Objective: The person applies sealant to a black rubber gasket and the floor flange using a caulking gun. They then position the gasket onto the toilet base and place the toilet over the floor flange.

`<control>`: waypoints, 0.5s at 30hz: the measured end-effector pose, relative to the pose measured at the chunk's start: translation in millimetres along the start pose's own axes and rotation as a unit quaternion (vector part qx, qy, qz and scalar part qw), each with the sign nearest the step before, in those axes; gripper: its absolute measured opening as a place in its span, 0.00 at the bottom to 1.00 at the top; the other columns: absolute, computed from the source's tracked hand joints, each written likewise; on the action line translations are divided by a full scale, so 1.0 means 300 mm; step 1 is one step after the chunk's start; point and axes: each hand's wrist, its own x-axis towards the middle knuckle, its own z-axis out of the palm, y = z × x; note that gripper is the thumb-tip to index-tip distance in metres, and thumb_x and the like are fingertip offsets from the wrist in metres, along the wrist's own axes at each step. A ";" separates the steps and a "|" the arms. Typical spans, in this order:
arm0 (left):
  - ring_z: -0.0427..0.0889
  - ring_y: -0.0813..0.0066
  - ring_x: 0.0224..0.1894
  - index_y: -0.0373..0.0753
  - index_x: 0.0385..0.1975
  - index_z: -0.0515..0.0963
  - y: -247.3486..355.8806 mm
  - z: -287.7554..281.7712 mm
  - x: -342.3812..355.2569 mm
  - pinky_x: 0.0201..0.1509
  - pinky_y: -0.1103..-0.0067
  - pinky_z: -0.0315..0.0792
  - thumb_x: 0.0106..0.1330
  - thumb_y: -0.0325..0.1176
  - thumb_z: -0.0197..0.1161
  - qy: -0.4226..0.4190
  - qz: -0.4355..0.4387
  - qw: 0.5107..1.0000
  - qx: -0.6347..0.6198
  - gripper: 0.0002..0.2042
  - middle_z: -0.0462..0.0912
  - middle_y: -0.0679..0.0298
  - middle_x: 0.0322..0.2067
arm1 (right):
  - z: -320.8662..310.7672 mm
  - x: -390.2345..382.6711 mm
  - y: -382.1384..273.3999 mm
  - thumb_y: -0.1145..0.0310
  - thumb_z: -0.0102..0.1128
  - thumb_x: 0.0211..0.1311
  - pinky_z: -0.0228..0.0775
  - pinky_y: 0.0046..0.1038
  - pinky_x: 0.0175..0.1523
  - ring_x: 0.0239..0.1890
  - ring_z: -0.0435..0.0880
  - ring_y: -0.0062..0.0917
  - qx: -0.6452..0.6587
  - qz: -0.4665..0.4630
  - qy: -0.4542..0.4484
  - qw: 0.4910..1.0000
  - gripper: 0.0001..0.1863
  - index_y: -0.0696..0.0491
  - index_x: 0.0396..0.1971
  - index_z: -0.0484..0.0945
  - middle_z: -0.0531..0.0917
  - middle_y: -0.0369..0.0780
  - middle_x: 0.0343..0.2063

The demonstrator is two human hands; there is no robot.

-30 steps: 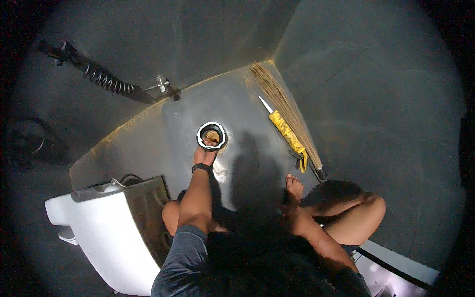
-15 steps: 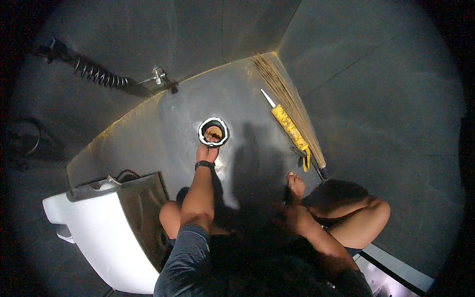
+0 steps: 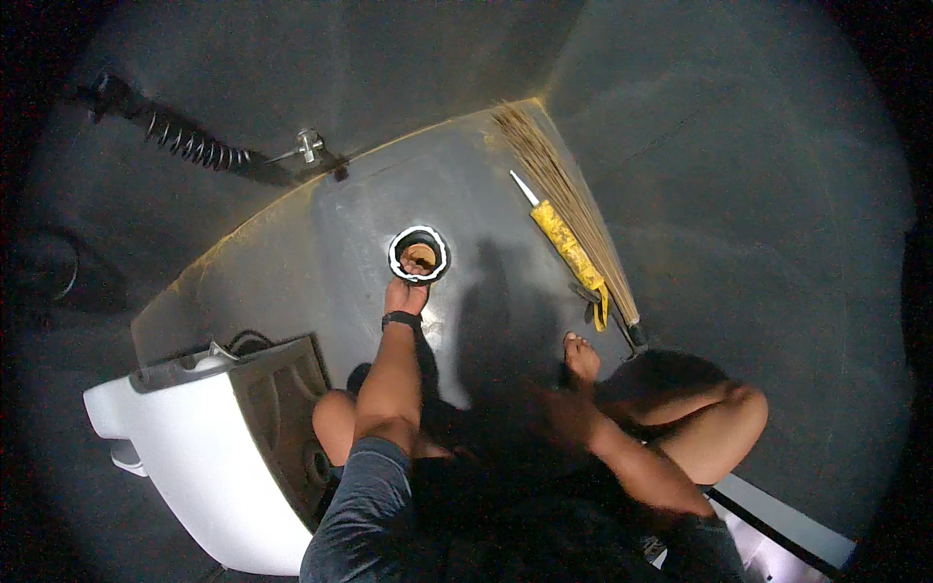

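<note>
My left hand [image 3: 405,295], with a dark band at the wrist, is closed round the near side of a black ring-shaped pipe collar [image 3: 443,271]. A white bead of sealant [image 3: 419,230] runs along the collar's rim. Its fingertips show inside the ring, where an orange-brown round surface [image 3: 421,254] is also visible. My right hand [image 3: 569,410] is low on the right, beside my bare foot [image 3: 581,357]. Blur and shadow hide its fingers. To the right lies a yellow, smeared caulking gun [image 3: 569,250] with a white nozzle, its tip toward the far wall.
A stick broom [image 3: 564,189] lies along the right wall beside the caulking gun. At the left, a white toilet bowl [image 3: 199,466] rests on its side. A coiled hose [image 3: 199,149] and a metal valve [image 3: 309,146] are on the far wall.
My right hand has shifted slightly left and is blurred. My left hand stays on the collar with little change. The whole view has tilted a little.
</note>
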 end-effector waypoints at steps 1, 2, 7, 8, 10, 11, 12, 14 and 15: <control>0.72 0.75 0.28 0.39 0.33 0.70 0.002 0.003 -0.003 0.39 0.76 0.71 0.70 0.29 0.48 0.013 0.003 1.000 -0.002 0.05 0.73 0.68 0.25 | -0.006 0.056 0.001 0.65 0.55 0.55 0.71 0.44 0.45 0.39 0.80 0.49 0.054 0.005 0.009 0.999 0.30 0.53 0.59 0.62 0.80 0.54 0.35; 0.72 0.75 0.28 0.39 0.33 0.70 0.002 0.010 -0.005 0.39 0.76 0.71 0.70 0.29 0.48 0.026 0.006 1.000 -0.004 0.05 0.73 0.68 0.25 | -0.010 0.124 0.002 0.66 0.55 0.55 0.71 0.43 0.45 0.40 0.80 0.49 0.069 0.005 -0.002 0.998 0.31 0.54 0.60 0.60 0.80 0.54 0.36; 0.70 0.76 0.26 0.40 0.30 0.69 0.040 0.066 -0.028 0.36 0.78 0.70 0.70 0.30 0.45 0.021 0.016 0.999 -0.021 0.07 0.70 0.68 0.22 | 0.014 0.583 -0.031 0.72 0.52 0.52 0.73 0.42 0.45 0.41 0.81 0.46 0.097 0.087 -0.091 0.987 0.38 0.55 0.66 0.51 0.80 0.55 0.39; 0.69 0.75 0.25 0.40 0.30 0.69 0.055 0.073 -0.030 0.37 0.77 0.70 0.70 0.29 0.44 0.070 0.038 0.997 -0.007 0.07 0.69 0.69 0.22 | 0.028 0.662 -0.050 0.73 0.52 0.51 0.73 0.42 0.45 0.42 0.81 0.45 0.081 0.106 -0.096 0.986 0.40 0.56 0.67 0.49 0.80 0.55 0.40; 0.70 0.74 0.28 0.41 0.31 0.70 0.082 0.072 -0.033 0.39 0.76 0.72 0.70 0.28 0.44 0.003 0.108 0.983 0.146 0.07 0.71 0.67 0.24 | 0.076 0.742 -0.091 0.71 0.53 0.47 0.73 0.42 0.45 0.41 0.81 0.46 0.010 0.052 -0.105 0.993 0.42 0.58 0.66 0.50 0.80 0.56 0.39; 0.71 0.74 0.30 0.41 0.32 0.70 0.096 0.066 -0.032 0.41 0.76 0.73 0.70 0.27 0.44 -0.056 0.055 0.997 0.008 0.07 0.71 0.66 0.26 | 0.091 0.775 -0.106 0.70 0.54 0.45 0.73 0.43 0.46 0.41 0.81 0.46 0.013 0.078 -0.113 0.991 0.43 0.60 0.66 0.50 0.80 0.57 0.39; 0.71 0.74 0.32 0.40 0.31 0.70 0.103 0.053 -0.031 0.41 0.76 0.72 0.69 0.27 0.44 -0.057 0.070 0.996 0.021 0.07 0.72 0.64 0.28 | 0.101 0.794 -0.105 0.71 0.54 0.44 0.72 0.43 0.46 0.41 0.81 0.46 0.043 0.098 -0.121 0.987 0.43 0.61 0.65 0.50 0.80 0.58 0.38; 0.72 0.74 0.32 0.40 0.31 0.70 0.114 0.027 -0.023 0.42 0.76 0.72 0.69 0.26 0.44 -0.159 0.034 0.986 -0.039 0.07 0.72 0.64 0.27 | 0.127 0.800 -0.104 0.71 0.54 0.43 0.73 0.43 0.43 0.38 0.82 0.46 0.008 0.102 -0.093 0.990 0.43 0.63 0.64 0.51 0.81 0.57 0.34; 0.72 0.74 0.32 0.39 0.31 0.70 0.115 0.018 -0.022 0.42 0.75 0.73 0.70 0.26 0.44 -0.102 0.036 0.992 -0.058 0.07 0.72 0.64 0.27 | 0.136 0.794 -0.098 0.71 0.54 0.43 0.74 0.43 0.42 0.37 0.83 0.46 0.006 0.121 -0.057 0.991 0.43 0.64 0.64 0.51 0.81 0.57 0.33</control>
